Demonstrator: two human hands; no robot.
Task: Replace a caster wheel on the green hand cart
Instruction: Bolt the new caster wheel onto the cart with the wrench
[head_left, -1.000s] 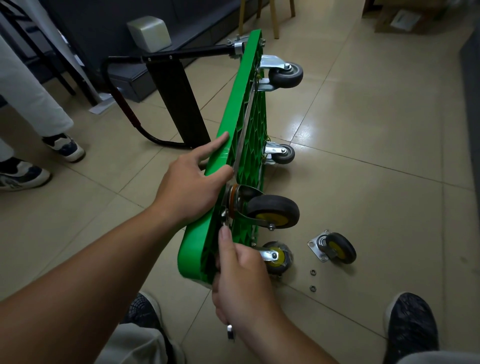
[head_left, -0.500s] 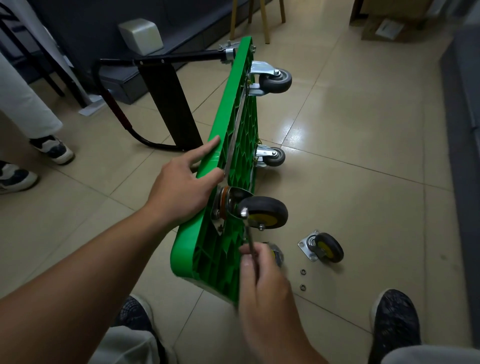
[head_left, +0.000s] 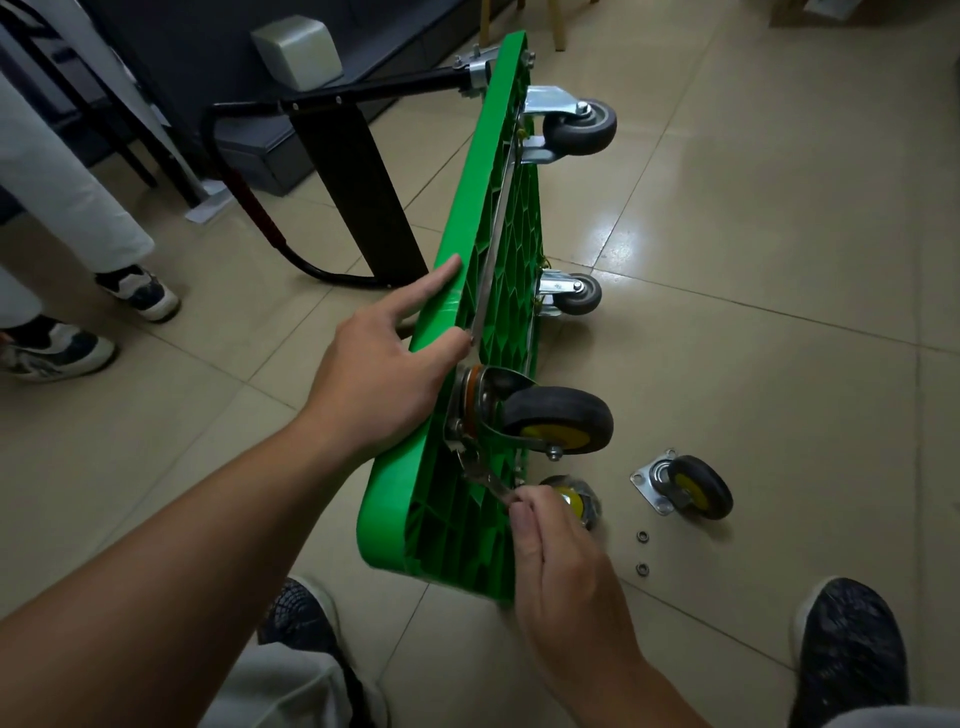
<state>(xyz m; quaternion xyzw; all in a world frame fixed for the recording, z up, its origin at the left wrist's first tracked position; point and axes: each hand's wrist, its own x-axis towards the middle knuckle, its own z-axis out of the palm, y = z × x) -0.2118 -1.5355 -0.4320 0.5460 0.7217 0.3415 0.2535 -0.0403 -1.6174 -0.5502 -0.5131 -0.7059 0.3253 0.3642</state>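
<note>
Green plastic is looking stiff and light under the flat, outstretched left hand (head_left: 379, 384); the green hand cart (head_left: 387, 499) is balancing on edge on the floor (head_left: 727, 260), best steadied there. The right hand (head_left: 566, 577) is pinching a wrench (head_left: 480, 475) at the base of the fitted caster wheel (head_left: 558, 423).

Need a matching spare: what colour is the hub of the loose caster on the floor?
Yellow, on the loose caster, head view.
</note>
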